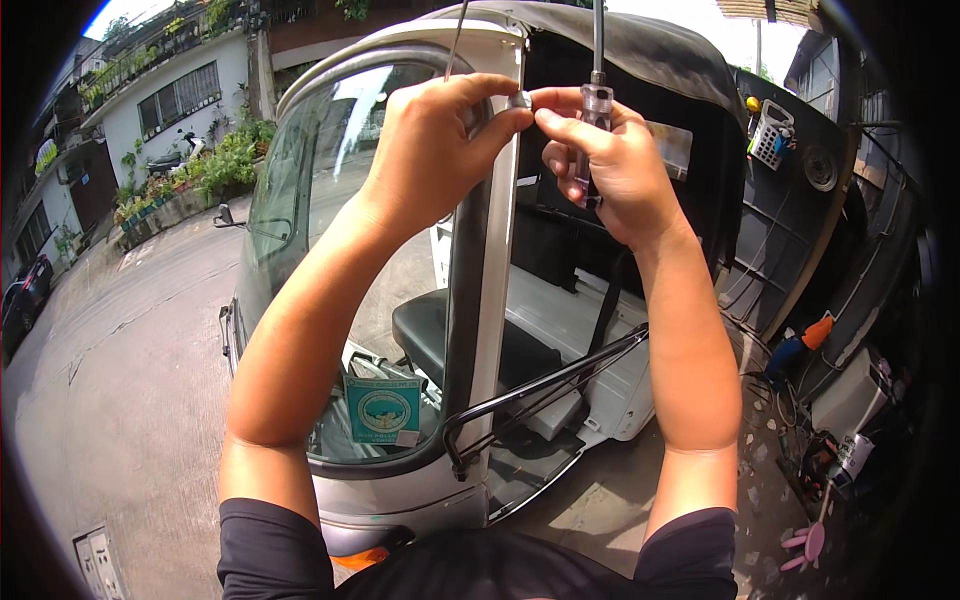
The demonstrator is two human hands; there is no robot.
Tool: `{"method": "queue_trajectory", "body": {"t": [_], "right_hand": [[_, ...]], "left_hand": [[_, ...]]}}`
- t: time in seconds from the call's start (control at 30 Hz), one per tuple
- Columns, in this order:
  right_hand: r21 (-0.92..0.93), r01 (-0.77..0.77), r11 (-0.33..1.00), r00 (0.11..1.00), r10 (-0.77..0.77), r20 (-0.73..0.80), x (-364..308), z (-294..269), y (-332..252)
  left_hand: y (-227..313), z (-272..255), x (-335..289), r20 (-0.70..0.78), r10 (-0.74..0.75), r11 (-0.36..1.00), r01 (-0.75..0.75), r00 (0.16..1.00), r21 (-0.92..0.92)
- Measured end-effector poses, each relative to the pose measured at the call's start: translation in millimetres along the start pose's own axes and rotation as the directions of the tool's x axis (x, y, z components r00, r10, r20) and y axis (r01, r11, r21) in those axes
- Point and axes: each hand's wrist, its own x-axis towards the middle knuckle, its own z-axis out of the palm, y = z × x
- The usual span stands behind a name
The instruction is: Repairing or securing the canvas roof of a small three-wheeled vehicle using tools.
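Observation:
Both arms are raised in front of the white door pillar (496,290) of a three-wheeled vehicle. Between its thumb and forefinger, my left hand (425,145) pinches a small grey metal-looking piece (519,100), whose exact kind I cannot make out. My right hand (630,170) holds a screwdriver (597,98) upright against its palm, handle down and shaft pointing up out of the picture. The right thumb and forefinger also reach the small piece from the other side. A thin dark rod (458,38) rises behind the left hand; its lower end is hidden.
The curved windshield (285,200) bears a green sticker (385,408). A black bar (550,380) crosses the side opening, with a dark seat (430,325) inside. Clutter and a pink stool (806,545) lie at right. A paved lane (130,370) runs along the left.

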Motion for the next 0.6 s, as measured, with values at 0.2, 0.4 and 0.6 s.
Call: {"method": "queue_trajectory", "body": {"t": [0.2, 0.4, 0.6], "right_hand": [[-0.022, 0.063, 0.998, 0.997, -0.064, -0.033, -4.7, 16.2, 3.3], [0.081, 0.137, 0.987, 0.99, -0.134, -0.047, 6.2, 23.1, -8.7], [0.184, 0.04, 0.982, 0.972, 0.004, -0.233, 41.7, 9.3, -25.2]], "left_hand": [[-14.2, -0.3, -2.3, 0.016, 0.205, 0.975, -0.205, 0.979, 0.08], [-0.9, -11.5, 18.9, 0.034, 0.318, 0.905, -0.314, 0.947, 0.285], [24.0, -21.0, 81.1, 0.161, 0.084, 0.935, -0.134, 0.983, 0.329]]}}
